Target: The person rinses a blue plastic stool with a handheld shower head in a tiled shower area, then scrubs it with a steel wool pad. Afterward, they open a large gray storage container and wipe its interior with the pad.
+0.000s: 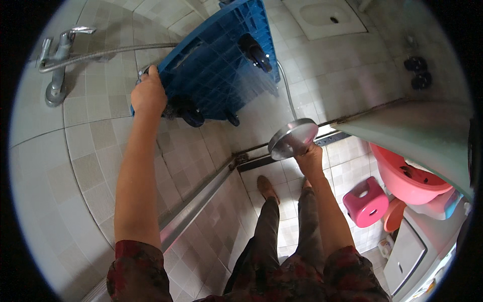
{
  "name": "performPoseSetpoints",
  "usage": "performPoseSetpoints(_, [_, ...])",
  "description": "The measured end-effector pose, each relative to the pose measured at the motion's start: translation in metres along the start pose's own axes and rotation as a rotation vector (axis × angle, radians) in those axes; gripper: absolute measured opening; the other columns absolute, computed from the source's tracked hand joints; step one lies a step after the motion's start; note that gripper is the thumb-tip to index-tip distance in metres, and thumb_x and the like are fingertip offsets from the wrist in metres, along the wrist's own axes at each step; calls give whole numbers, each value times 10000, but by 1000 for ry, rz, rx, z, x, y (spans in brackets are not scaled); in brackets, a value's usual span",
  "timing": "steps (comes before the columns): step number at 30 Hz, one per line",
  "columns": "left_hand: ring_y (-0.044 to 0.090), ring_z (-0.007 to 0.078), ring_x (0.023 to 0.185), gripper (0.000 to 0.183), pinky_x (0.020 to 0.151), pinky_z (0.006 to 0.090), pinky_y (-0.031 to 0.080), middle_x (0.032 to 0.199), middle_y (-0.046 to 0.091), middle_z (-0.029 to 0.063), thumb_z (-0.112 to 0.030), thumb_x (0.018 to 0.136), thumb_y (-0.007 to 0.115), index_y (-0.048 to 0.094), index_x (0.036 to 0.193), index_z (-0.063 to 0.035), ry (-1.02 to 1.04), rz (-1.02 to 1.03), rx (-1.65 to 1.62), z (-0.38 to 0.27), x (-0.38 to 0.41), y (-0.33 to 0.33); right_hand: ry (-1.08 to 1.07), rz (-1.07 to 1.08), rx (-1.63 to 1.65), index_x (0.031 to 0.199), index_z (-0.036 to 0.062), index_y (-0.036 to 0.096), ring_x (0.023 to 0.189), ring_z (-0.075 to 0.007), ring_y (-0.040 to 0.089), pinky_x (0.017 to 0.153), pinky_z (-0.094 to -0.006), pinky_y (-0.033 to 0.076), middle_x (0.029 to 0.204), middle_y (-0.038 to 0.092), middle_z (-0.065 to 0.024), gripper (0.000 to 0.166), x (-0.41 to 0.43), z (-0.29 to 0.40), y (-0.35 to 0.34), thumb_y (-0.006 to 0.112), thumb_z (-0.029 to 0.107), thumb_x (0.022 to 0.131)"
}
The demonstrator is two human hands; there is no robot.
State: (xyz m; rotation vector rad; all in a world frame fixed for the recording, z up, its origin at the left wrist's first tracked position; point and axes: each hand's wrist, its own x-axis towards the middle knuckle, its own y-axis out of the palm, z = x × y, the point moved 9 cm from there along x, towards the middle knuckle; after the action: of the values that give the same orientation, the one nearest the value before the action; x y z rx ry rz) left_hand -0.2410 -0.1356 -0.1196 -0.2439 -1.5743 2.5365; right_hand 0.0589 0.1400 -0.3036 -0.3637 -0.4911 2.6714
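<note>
My left hand (148,94) grips the edge of a blue plastic platform (215,60), which is tilted up near the tiled wall with its ribbed underside towards me. Black casters show on that underside, one caster (256,52) on the right and another caster (186,111) close to my left hand. In my right hand (312,160) is a round metal shower head (293,139). Water sprays from it onto the lower right part of the platform. Its thin metal hose (289,92) runs up and out of sight behind the platform.
A wall-mounted shower mixer tap (56,68) with a hose is at left. A metal-edged threshold (260,162) crosses the floor before my feet. Right of it stand a pink stool (366,204) and a pink basin (400,181). A squat toilet pan (326,19) lies at the far side.
</note>
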Motion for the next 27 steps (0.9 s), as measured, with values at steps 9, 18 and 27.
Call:
performPoseSetpoints(9, [598, 332, 925, 360, 761, 400, 501, 1111, 548, 160, -37, 779, 549, 384, 1095, -90, 2, -20, 1, 5, 0, 2, 311, 104, -235, 717, 22, 623, 696, -283, 628, 631, -347, 488, 729, 634, -136, 121, -24, -72, -4, 701, 95, 660])
performPoseSetpoints(18, [597, 324, 943, 504, 763, 397, 504, 1131, 542, 145, -47, 785, 543, 341, 1241, -120, 6, -40, 47, 4, -3, 1, 105, 270, -773, 773, 105, 621, 805, -274, 584, 771, -406, 425, 758, 621, -96, 201, -31, -115, -9, 684, 257, 658])
performPoseSetpoints(27, [607, 328, 912, 464, 740, 391, 511, 1107, 552, 164, -54, 797, 545, 365, 1221, -110, 12, -70, 37, 6, -5, 7, -150, 472, -795, 860, 139, 611, 861, -245, 571, 750, -386, 411, 808, 628, -49, 248, -37, -65, 40, 706, 242, 655])
